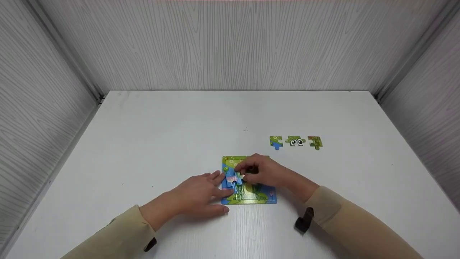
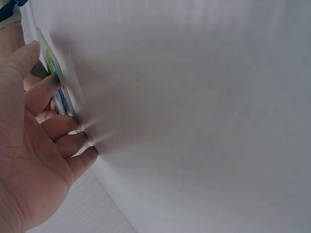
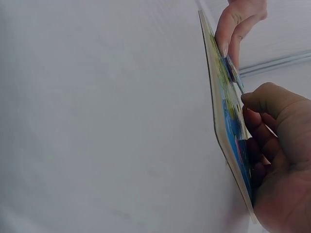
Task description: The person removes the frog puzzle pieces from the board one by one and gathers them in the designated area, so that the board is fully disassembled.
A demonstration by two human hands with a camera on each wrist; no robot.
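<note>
A small jigsaw puzzle board [image 1: 271,192] with a blue and green picture lies flat on the table. Over its left part, my right hand [image 1: 264,171] pinches a blue puzzle piece [image 1: 233,178] with a pink patch. The right wrist view shows this piece [image 3: 237,77] tilted above the board's surface, between thumb and fingers. My left hand [image 1: 197,196] lies at the board's left side with fingers extended. Its index fingertip touches the board by the piece, and other fingertips rest along the left edge. The right hand hides the board's upper right part.
Beyond the board to the right lie three loose pieces in a row: a green and blue piece [image 1: 276,141], a piece with cartoon eyes [image 1: 296,141] and a green and reddish piece [image 1: 315,141]. Panels [image 1: 230,46] enclose the white table [image 1: 161,122] at the back and sides.
</note>
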